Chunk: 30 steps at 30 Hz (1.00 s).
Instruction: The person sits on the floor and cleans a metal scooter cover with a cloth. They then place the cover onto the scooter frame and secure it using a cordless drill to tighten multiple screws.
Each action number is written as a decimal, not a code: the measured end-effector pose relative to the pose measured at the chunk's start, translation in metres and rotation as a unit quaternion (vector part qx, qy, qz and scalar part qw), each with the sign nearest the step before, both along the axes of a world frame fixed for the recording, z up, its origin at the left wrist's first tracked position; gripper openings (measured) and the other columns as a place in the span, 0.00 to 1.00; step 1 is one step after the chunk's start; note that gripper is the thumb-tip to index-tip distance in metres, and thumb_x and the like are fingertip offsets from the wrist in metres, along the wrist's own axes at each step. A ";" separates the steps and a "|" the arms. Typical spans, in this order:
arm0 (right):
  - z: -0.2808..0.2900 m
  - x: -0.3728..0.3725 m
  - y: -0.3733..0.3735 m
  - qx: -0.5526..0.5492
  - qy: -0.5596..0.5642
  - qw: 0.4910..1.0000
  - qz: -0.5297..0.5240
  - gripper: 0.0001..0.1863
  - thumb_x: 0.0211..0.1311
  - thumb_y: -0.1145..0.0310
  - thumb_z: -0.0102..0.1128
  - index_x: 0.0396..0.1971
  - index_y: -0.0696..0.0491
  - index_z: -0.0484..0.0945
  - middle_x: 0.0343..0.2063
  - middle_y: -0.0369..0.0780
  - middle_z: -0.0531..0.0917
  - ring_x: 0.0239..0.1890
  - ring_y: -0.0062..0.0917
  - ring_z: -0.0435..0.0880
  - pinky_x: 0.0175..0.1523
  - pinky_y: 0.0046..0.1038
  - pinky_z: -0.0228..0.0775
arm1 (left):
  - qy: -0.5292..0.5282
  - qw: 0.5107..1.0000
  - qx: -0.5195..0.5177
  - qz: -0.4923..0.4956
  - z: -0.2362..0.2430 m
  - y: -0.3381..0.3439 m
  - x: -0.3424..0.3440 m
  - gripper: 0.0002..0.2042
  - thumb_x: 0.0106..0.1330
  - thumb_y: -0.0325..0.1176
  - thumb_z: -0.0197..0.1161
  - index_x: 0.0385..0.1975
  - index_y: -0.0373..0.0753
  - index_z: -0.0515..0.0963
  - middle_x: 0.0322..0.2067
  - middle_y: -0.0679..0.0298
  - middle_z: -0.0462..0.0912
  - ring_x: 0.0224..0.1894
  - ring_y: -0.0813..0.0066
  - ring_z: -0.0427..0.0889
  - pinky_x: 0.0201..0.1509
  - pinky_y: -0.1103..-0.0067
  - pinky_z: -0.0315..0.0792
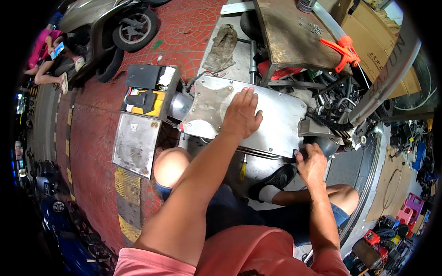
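A flat silver metal cover plate (276, 122) lies on top of a dismantled machine in front of me. My left hand (241, 115) rests palm down on the plate's middle, fingers spread. My right hand (312, 164) grips the plate's near right corner, fingers curled around the edge. A yellow-handled screwdriver (242, 169) lies on the ground just under the plate's near edge, between my knees.
An open box holding a yellow and black device (146, 99) and a separate metal lid (136, 143) sit to the left. A dirty rag (223, 46), a brown metal bench (292, 34) with an orange clamp (345, 50), a scooter (115, 23) and a seated person (48, 57) are farther off.
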State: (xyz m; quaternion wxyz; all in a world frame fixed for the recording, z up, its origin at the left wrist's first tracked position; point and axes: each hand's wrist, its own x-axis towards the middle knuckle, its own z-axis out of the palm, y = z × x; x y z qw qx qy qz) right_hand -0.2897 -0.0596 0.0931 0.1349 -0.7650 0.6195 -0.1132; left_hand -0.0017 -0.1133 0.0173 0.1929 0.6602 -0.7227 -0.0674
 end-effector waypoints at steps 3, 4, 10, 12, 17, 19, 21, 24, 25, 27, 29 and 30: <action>-0.004 0.001 -0.005 0.018 0.040 0.999 0.011 0.11 0.60 0.68 0.74 0.35 0.58 0.81 0.35 0.50 0.83 0.40 0.54 0.84 0.45 0.51 0.76 | 0.046 0.997 -0.064 0.007 -0.015 0.001 0.004 0.30 0.69 0.43 0.65 0.66 0.30 0.75 0.73 0.44 0.71 0.77 0.46 0.67 0.83 0.60 0.58; -0.005 0.001 -0.003 0.000 0.038 0.999 0.017 0.11 0.59 0.70 0.73 0.35 0.59 0.81 0.36 0.51 0.83 0.41 0.55 0.84 0.46 0.51 0.76 | 0.118 0.991 -0.056 0.007 -0.013 0.000 0.005 0.30 0.65 0.39 0.67 0.65 0.28 0.75 0.70 0.41 0.73 0.75 0.45 0.69 0.82 0.60 0.60; -0.003 -0.004 0.002 0.033 -0.015 0.999 0.026 0.15 0.54 0.78 0.71 0.42 0.63 0.83 0.45 0.58 0.83 0.49 0.59 0.82 0.55 0.50 0.74 | -0.017 0.999 0.041 -0.014 -0.011 -0.003 -0.006 0.36 0.71 0.51 0.59 0.72 0.30 0.70 0.76 0.46 0.67 0.81 0.52 0.60 0.86 0.61 0.48; -0.007 -0.001 0.003 0.014 0.019 1.000 -0.001 0.18 0.58 0.70 0.75 0.41 0.67 0.81 0.42 0.59 0.84 0.47 0.61 0.82 0.53 0.53 0.73 | 0.010 1.000 0.022 -0.003 -0.005 0.004 -0.003 0.33 0.73 0.49 0.58 0.70 0.29 0.72 0.76 0.45 0.66 0.81 0.51 0.60 0.86 0.61 0.50; -0.011 0.003 0.000 -0.004 0.036 0.999 0.005 0.13 0.58 0.74 0.74 0.33 0.63 0.77 0.36 0.56 0.82 0.42 0.60 0.82 0.45 0.54 0.72 | 0.033 0.999 -0.011 0.008 -0.004 0.009 0.000 0.32 0.71 0.46 0.60 0.68 0.28 0.72 0.75 0.43 0.67 0.80 0.49 0.61 0.85 0.60 0.52; -0.015 -0.001 -0.004 -0.005 0.028 0.999 0.040 0.11 0.55 0.77 0.72 0.34 0.63 0.78 0.36 0.55 0.82 0.41 0.59 0.83 0.45 0.55 0.72 | 0.029 0.999 -0.036 0.010 -0.008 0.008 0.000 0.32 0.70 0.45 0.61 0.68 0.27 0.72 0.74 0.42 0.69 0.78 0.47 0.64 0.84 0.59 0.54; -0.004 0.000 -0.007 0.015 -0.003 0.998 0.066 0.11 0.53 0.78 0.72 0.34 0.64 0.77 0.35 0.55 0.81 0.41 0.59 0.82 0.46 0.52 0.72 | 0.030 0.999 -0.024 0.011 0.001 0.009 0.001 0.32 0.70 0.44 0.61 0.68 0.27 0.72 0.74 0.42 0.68 0.79 0.48 0.63 0.84 0.59 0.55; 0.006 0.009 -0.004 0.014 -0.013 0.999 0.051 0.12 0.50 0.80 0.71 0.33 0.64 0.77 0.36 0.56 0.80 0.40 0.58 0.81 0.46 0.51 0.72 | 0.032 0.999 -0.018 0.008 0.005 0.008 0.000 0.32 0.70 0.44 0.60 0.68 0.27 0.72 0.74 0.42 0.68 0.79 0.48 0.63 0.84 0.59 0.55; 0.006 0.010 -0.004 0.008 -0.010 0.999 0.037 0.12 0.48 0.81 0.70 0.33 0.65 0.77 0.36 0.56 0.80 0.40 0.58 0.81 0.46 0.51 0.72 | 0.033 0.999 -0.021 0.007 0.005 0.007 0.000 0.32 0.70 0.44 0.60 0.68 0.27 0.72 0.74 0.42 0.68 0.79 0.48 0.63 0.84 0.59 0.55; 0.001 0.007 -0.003 0.007 0.012 1.000 0.008 0.14 0.50 0.78 0.75 0.32 0.64 0.78 0.35 0.55 0.82 0.40 0.56 0.81 0.46 0.50 0.72 | 0.035 0.999 -0.022 0.006 0.005 0.008 0.000 0.32 0.70 0.44 0.60 0.68 0.27 0.72 0.74 0.43 0.68 0.79 0.48 0.63 0.84 0.59 0.55; 0.000 0.005 -0.003 0.029 0.039 0.999 -0.005 0.14 0.50 0.76 0.78 0.32 0.63 0.79 0.35 0.54 0.83 0.41 0.55 0.83 0.46 0.50 0.73 | 0.032 0.999 -0.019 0.007 0.004 0.009 0.001 0.32 0.70 0.44 0.60 0.68 0.27 0.71 0.74 0.43 0.68 0.79 0.48 0.63 0.84 0.59 0.54; -0.001 0.005 -0.003 0.046 0.041 0.998 -0.012 0.14 0.51 0.76 0.78 0.32 0.63 0.79 0.36 0.54 0.84 0.41 0.55 0.83 0.46 0.49 0.73 | 0.031 0.999 -0.017 0.008 0.003 0.011 0.001 0.32 0.70 0.44 0.60 0.68 0.27 0.71 0.75 0.43 0.68 0.79 0.48 0.63 0.84 0.59 0.54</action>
